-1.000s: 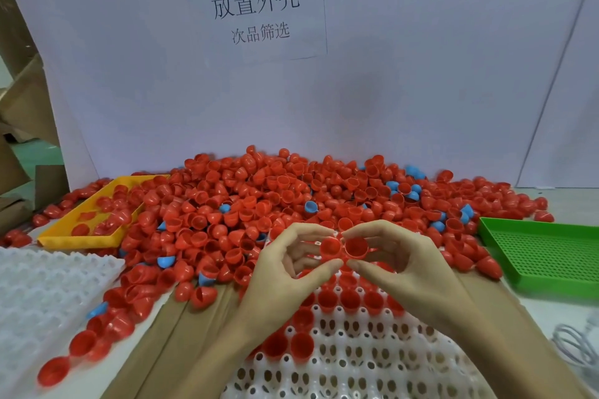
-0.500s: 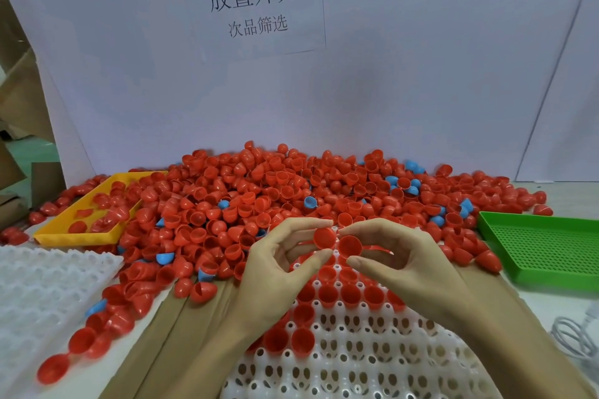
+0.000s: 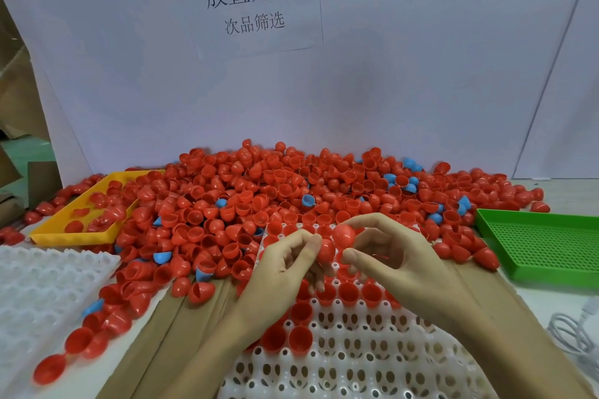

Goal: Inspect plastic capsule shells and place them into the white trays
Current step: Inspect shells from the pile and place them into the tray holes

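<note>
- Whereas a second earlier both hands showed the open mouths of their shells to the camera, the rounded backs now faced it, and the hands had drawn slightly lower over the tray.
- The left hand (image 3: 285, 265) pinched one red shell (image 3: 325, 250) between thumb and curled fingers; the remaining fingers were bent inward beneath it.
- The right hand (image 3: 389, 256) gripped a second red shell (image 3: 343, 234) between its thumb tip and forefinger, its other fingers arched loosely above.
- The two held shells were touching or nearly so; which one, I could not tell.
- Both hovered above the white tray (image 3: 356, 363) in front, where red shells filled the far rows and the near sockets showed bare.
- A second white tray (image 3: 42, 288) lay at the left.
- One yellow tray (image 3: 74, 235) at the left held a few red shells; one green tray (image 3: 544, 246) lay at the right.
- The pile of red shells (image 3: 259, 191) behind was too large to count, with roughly a dozen blue shells (image 3: 308, 201) scattered through it.
</note>
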`<control>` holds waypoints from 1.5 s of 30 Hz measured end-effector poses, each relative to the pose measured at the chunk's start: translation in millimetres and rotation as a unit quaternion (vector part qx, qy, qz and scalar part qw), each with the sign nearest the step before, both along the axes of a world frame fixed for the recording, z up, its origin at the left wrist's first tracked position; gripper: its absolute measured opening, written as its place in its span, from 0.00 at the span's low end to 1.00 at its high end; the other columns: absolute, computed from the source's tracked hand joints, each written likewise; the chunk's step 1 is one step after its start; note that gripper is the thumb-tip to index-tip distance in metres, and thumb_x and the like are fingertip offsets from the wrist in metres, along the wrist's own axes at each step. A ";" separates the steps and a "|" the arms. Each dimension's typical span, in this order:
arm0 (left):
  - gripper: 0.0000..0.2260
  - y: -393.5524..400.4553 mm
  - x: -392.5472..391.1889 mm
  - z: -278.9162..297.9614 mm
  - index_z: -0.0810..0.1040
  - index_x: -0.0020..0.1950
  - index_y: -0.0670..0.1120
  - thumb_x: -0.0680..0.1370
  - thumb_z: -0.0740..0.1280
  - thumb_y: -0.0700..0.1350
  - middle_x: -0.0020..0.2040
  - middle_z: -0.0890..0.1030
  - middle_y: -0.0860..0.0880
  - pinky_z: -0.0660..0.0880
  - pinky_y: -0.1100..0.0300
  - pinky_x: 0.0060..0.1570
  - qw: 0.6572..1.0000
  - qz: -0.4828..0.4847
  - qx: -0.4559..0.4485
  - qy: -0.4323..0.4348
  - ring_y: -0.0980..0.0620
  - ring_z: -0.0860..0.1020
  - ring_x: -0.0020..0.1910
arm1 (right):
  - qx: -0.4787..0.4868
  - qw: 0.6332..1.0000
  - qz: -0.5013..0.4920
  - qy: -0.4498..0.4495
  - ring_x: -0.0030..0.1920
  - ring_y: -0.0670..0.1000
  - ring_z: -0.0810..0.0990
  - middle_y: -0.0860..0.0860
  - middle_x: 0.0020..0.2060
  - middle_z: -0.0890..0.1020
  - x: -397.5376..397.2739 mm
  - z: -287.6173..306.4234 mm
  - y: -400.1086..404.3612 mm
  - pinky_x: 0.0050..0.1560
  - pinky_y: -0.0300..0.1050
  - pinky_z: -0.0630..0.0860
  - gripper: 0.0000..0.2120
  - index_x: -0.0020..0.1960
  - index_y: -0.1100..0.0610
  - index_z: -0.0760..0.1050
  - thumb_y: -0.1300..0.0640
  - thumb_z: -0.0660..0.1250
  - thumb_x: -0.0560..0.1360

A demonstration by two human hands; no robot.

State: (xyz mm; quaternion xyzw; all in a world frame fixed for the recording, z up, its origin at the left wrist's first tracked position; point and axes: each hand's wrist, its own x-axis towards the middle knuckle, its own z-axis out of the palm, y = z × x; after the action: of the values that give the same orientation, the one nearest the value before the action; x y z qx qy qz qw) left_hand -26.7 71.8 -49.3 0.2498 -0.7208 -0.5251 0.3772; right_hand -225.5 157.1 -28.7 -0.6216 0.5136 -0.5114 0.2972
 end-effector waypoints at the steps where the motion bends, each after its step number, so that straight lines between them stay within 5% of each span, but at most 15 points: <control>1: 0.16 0.2 -0.4 -0.5 0.81 0.52 0.42 0.86 0.61 0.53 0.43 0.85 0.43 0.79 0.58 0.42 1.000 -0.003 0.004 -0.003 0.47 0.82 0.38 | 0.003 1.000 -0.004 0.007 0.45 0.53 0.87 0.52 0.44 0.86 0.0 0.0 -0.1 0.49 0.45 0.84 0.14 0.62 0.51 0.79 0.53 0.75 0.78; 6: 0.11 0.7 -3.3 -4.9 0.74 0.66 0.51 0.84 0.67 0.50 0.55 0.85 0.47 0.84 0.50 0.50 0.999 0.015 -0.023 0.021 0.45 0.86 0.51 | 0.011 1.000 -0.025 0.003 0.42 0.53 0.86 0.55 0.43 0.85 2.4 -0.6 -0.3 0.46 0.47 0.84 0.11 0.56 0.53 0.81 0.50 0.74 0.77; 9: 0.16 0.3 -1.3 -4.1 0.76 0.67 0.53 0.80 0.74 0.49 0.63 0.82 0.52 0.81 0.56 0.57 0.996 -0.018 -0.088 0.015 0.48 0.82 0.63 | 0.039 0.998 -0.014 -0.044 0.39 0.52 0.85 0.55 0.40 0.86 3.3 1.6 1.0 0.45 0.43 0.83 0.11 0.54 0.55 0.83 0.48 0.71 0.79; 12: 0.15 3.6 0.2 -3.3 0.78 0.63 0.51 0.79 0.76 0.45 0.53 0.85 0.49 0.81 0.59 0.54 0.994 -0.019 -0.104 0.018 0.46 0.85 0.54 | 0.073 0.996 -0.004 -0.059 0.37 0.54 0.83 0.55 0.38 0.85 3.6 5.0 3.0 0.45 0.44 0.83 0.15 0.50 0.55 0.84 0.44 0.66 0.81; 15: 0.06 5.3 -0.4 -4.0 0.80 0.58 0.47 0.82 0.72 0.44 0.44 0.86 0.44 0.83 0.55 0.45 0.996 -0.026 -0.073 0.046 0.43 0.86 0.42 | 0.094 0.995 -0.018 0.024 0.34 0.51 0.82 0.54 0.34 0.85 4.6 5.3 2.8 0.40 0.44 0.82 0.23 0.46 0.57 0.84 0.41 0.61 0.83; 26: 0.09 7.2 -2.3 0.0 0.84 0.57 0.47 0.83 0.68 0.51 0.36 0.83 0.39 0.76 0.58 0.28 0.997 -0.049 0.055 -0.006 0.42 0.79 0.29 | 0.164 0.986 0.022 0.027 0.26 0.49 0.76 0.52 0.28 0.82 11.0 -0.8 2.7 0.28 0.35 0.71 0.31 0.37 0.59 0.84 0.38 0.57 0.83; 29: 0.12 8.3 -3.4 -1.5 0.84 0.52 0.44 0.84 0.68 0.52 0.35 0.82 0.36 0.75 0.60 0.24 0.996 -0.043 0.074 0.001 0.43 0.79 0.26 | 0.143 0.988 0.023 0.050 0.25 0.50 0.77 0.53 0.27 0.82 12.0 -3.4 2.4 0.27 0.35 0.71 0.28 0.37 0.56 0.83 0.40 0.58 0.84; 34: 0.15 5.6 -1.5 -1.3 0.83 0.50 0.41 0.83 0.69 0.52 0.34 0.81 0.39 0.73 0.62 0.23 0.991 -0.044 0.125 0.020 0.47 0.78 0.25 | -0.003 0.998 -0.063 0.028 0.31 0.51 0.83 0.53 0.37 0.83 11.9 -7.5 2.2 0.31 0.41 0.77 0.02 0.52 0.47 0.77 0.52 0.66 0.84; 37: 0.14 6.6 -1.6 -0.5 0.84 0.49 0.41 0.83 0.69 0.51 0.33 0.81 0.38 0.74 0.61 0.23 0.993 -0.039 0.106 0.017 0.46 0.79 0.24 | -0.065 0.996 -0.056 0.038 0.37 0.53 0.86 0.49 0.42 0.82 14.3 -7.8 2.7 0.33 0.43 0.81 0.09 0.61 0.45 0.75 0.49 0.69 0.81; 41: 0.17 7.8 -1.3 1.1 0.83 0.50 0.41 0.84 0.65 0.54 0.33 0.82 0.36 0.75 0.59 0.22 0.997 -0.013 0.073 0.014 0.41 0.81 0.26 | -0.049 0.987 -0.061 0.138 0.44 0.48 0.87 0.43 0.46 0.84 12.7 -10.2 2.7 0.42 0.44 0.84 0.08 0.56 0.44 0.81 0.54 0.74 0.80; 45: 0.29 2.6 4.2 6.1 0.85 0.50 0.36 0.87 0.56 0.59 0.37 0.84 0.33 0.77 0.57 0.26 0.994 -0.037 0.095 0.042 0.39 0.82 0.29 | 0.008 0.988 -0.045 0.146 0.43 0.45 0.87 0.42 0.43 0.87 4.2 -10.8 1.4 0.46 0.41 0.84 0.10 0.53 0.49 0.84 0.64 0.73 0.79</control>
State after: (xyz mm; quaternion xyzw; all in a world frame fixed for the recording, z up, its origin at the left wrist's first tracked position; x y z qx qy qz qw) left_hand -22.5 74.4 -43.2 0.2355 -0.6601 -0.6149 0.3616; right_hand -221.3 158.6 -39.5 -0.6638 0.5825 -0.4239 0.2007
